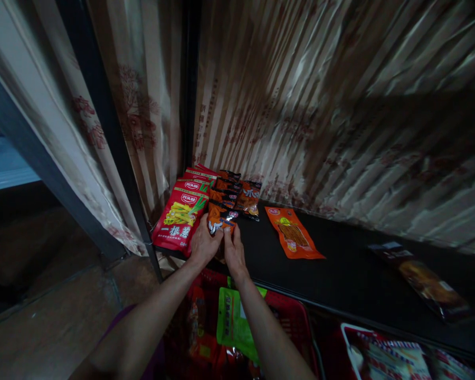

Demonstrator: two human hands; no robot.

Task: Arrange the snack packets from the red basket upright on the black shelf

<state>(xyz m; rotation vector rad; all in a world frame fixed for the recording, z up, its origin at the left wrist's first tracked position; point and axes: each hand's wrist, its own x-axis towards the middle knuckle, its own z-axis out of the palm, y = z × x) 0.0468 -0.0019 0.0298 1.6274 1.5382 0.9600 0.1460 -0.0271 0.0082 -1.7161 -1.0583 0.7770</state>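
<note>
We have both arms stretched out together, our left hand [205, 243] and right hand [234, 250] meeting at a small orange-and-black packet [221, 215] at the near left part of the black shelf [257, 245]. Taking that packet as the clock's centre, with twelve pointing away from us, our left forearm [154, 306] comes in between seven and eight o'clock and our right forearm [265, 327] from five.

Our wrists sit close together. The left hand curls along the packet's near left corner; the right hand points away from us, at its near right corner. Our thumbs nearly meet at the near edge, so both hands pinch the packet between them. We cannot tell whether its underside touches the shelf.

At twelve o'clock lies a row of similar packets [224, 191], with another orange packet [248, 198] at two. Overlapping red bags [182, 216] lie at nine, just beside our left hand. Slightly past three is a flat orange bag [293, 232], and well beyond it, between three and four, a dark brown packet [423, 279]. At six, under our forearms, a red basket [295, 316] holds a green packet [229, 316] among others.
</note>
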